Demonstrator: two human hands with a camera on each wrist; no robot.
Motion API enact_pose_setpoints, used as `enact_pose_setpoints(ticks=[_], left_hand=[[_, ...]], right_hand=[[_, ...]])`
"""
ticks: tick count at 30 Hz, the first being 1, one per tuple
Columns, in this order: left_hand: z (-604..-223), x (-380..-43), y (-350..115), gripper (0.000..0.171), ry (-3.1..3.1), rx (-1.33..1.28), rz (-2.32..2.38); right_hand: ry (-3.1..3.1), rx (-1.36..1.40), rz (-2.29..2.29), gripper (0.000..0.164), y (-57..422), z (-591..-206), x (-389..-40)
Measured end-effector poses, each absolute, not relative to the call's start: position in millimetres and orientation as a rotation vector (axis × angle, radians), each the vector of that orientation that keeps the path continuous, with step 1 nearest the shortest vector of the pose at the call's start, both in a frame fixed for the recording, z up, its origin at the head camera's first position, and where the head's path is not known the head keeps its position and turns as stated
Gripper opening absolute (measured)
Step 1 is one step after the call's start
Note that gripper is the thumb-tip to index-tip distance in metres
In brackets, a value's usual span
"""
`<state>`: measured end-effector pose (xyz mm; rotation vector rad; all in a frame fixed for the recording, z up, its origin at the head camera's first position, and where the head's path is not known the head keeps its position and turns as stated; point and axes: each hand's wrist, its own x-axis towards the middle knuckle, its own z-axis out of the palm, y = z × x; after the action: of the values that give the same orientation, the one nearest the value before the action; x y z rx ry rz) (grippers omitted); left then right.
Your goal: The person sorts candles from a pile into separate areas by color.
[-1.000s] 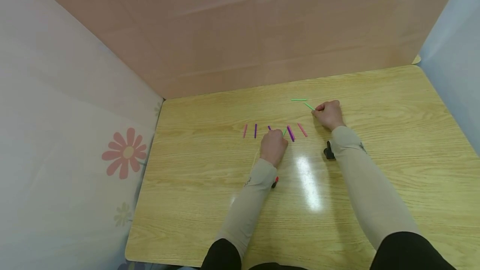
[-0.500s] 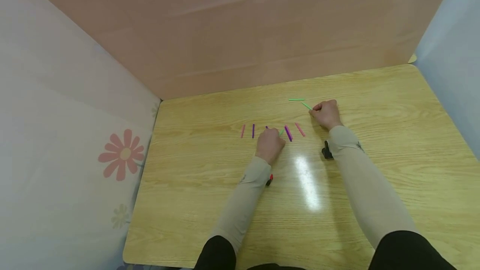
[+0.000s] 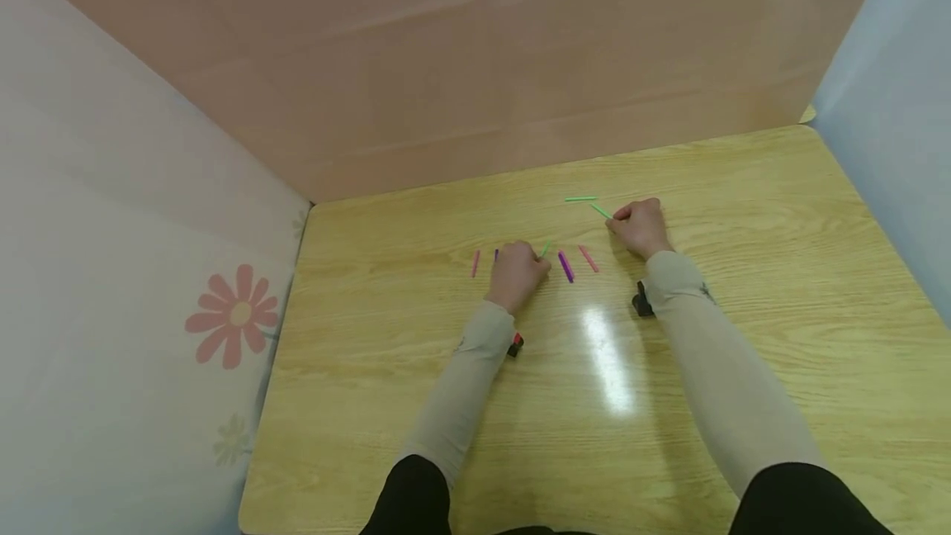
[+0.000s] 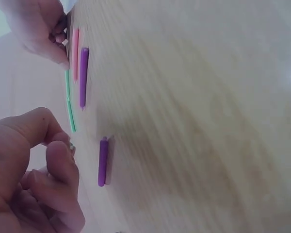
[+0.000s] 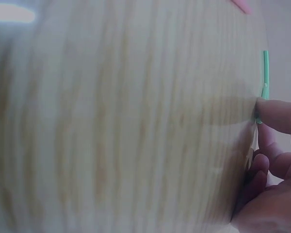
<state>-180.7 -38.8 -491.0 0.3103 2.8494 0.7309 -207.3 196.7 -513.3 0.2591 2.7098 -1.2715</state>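
Observation:
My left hand pinches a green stick between thumb and fingers, low over the table; its tip pokes out on the right. Beneath that hand a purple stick is mostly covered, though the left wrist view shows a purple stick lying beside the fingers. Further back, my right hand pinches the near end of another slanted green stick. The far end of that stick comes close to a level green stick. In the right wrist view, thumb and fingertip meet on the green stick.
Between the hands lie a purple stick overlapping a pink one, and a separate pink stick. Left of the left hand is another pink stick. A brown panel borders the wooden table at the back.
My left hand has moved left and slightly away with its green stick, now covering more of the purple sticks. My right hand stays at its green stick. The head view has shifted a little.

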Motion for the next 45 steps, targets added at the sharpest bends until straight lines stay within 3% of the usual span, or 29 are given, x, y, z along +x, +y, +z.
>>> enact_pose_setpoints(ticks=[7,17,24,32,45], left_hand=[[-487.4,-193.0,-39.7,0.048,2.842,0.321,0.764],[-486.0,-208.0,-32.2,0.024,2.842,0.365,0.732],[-492.3,-217.4,-23.0,0.037,2.765,0.349,0.755],[-495.4,-224.0,-14.7,0.026,2.757,0.328,0.793],[-497.6,-230.6,-9.4,0.041,2.810,0.320,0.711]], right_hand=[[2.711,0.265,-1.273,0.032,193.2,-513.0,-202.9],[2.728,0.285,-1.262,0.032,190.6,-514.1,-200.0],[2.714,0.286,-1.278,0.031,187.8,-511.1,-198.2],[2.705,0.275,-1.296,0.030,183.8,-514.4,-198.1],[2.753,0.248,-1.257,0.030,180.7,-517.3,-201.2]])
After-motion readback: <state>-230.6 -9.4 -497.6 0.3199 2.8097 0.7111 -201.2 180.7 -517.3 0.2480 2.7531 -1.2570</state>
